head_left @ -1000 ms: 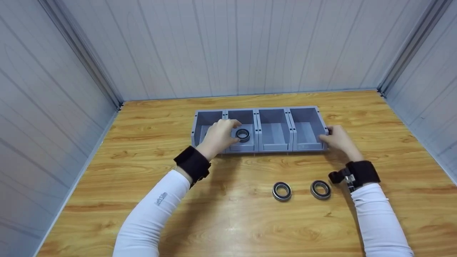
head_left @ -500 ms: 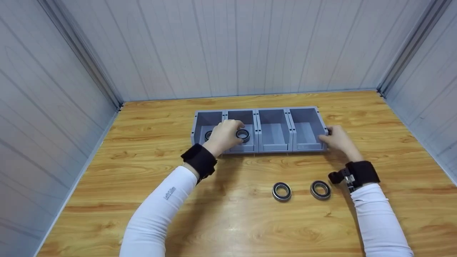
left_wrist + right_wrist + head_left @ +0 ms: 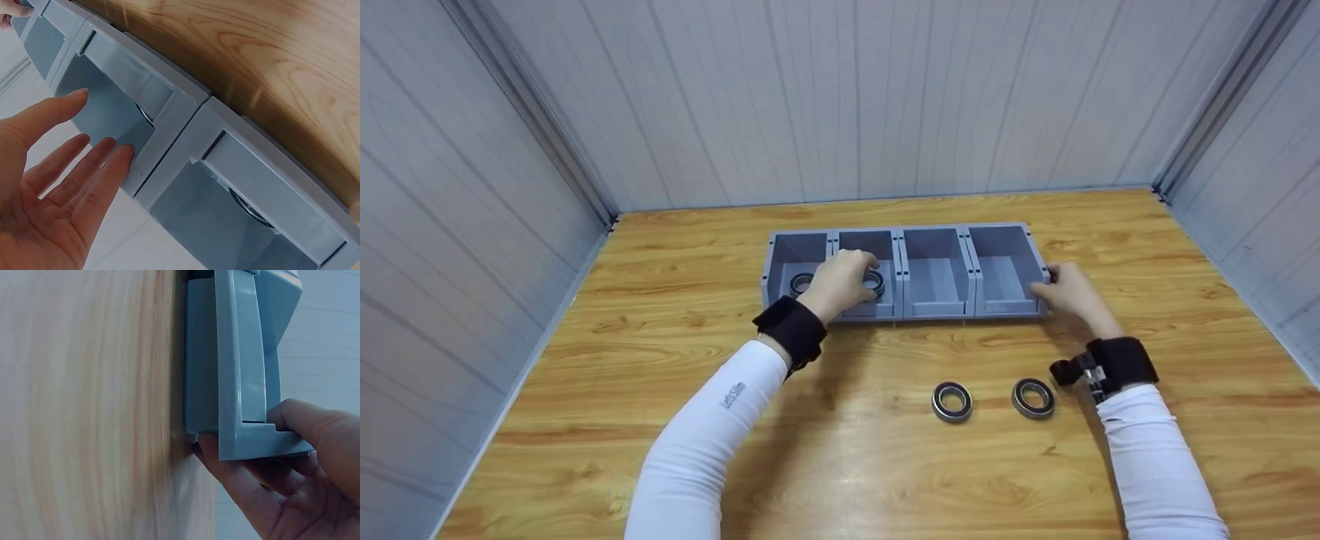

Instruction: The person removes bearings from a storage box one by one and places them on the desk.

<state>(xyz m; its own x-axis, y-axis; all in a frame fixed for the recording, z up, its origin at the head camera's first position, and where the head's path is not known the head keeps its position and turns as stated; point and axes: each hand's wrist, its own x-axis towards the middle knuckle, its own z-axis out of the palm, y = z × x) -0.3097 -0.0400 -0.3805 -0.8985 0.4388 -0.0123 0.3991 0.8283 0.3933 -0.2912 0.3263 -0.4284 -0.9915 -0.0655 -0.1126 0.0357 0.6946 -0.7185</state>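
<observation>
A grey four-compartment bin (image 3: 937,309) stands mid-table. My left hand (image 3: 840,283) hovers over its second compartment from the left with straight, spread fingers (image 3: 84,169), holding nothing. A steel bearing (image 3: 876,282) lies in that compartment, partly hidden by the hand, and shows as a dark sliver behind the front wall (image 3: 145,114). Another bearing (image 3: 801,283) (image 3: 247,209) lies in the leftmost compartment. My right hand (image 3: 1069,294) grips the bin's right front corner (image 3: 236,371), with thumb and fingers (image 3: 292,484) curled round it.
Two more bearings (image 3: 952,400) (image 3: 1033,397) lie flat on the wooden table (image 3: 660,352) near my right wrist. The bin's two right compartments hold nothing. Grey panel walls (image 3: 472,225) enclose the table on the left, back and right.
My left hand has shifted right and deeper over the second compartment, uncovering the bearing in the leftmost one. The bearing it held now lies in the second compartment. The right hand stayed put.
</observation>
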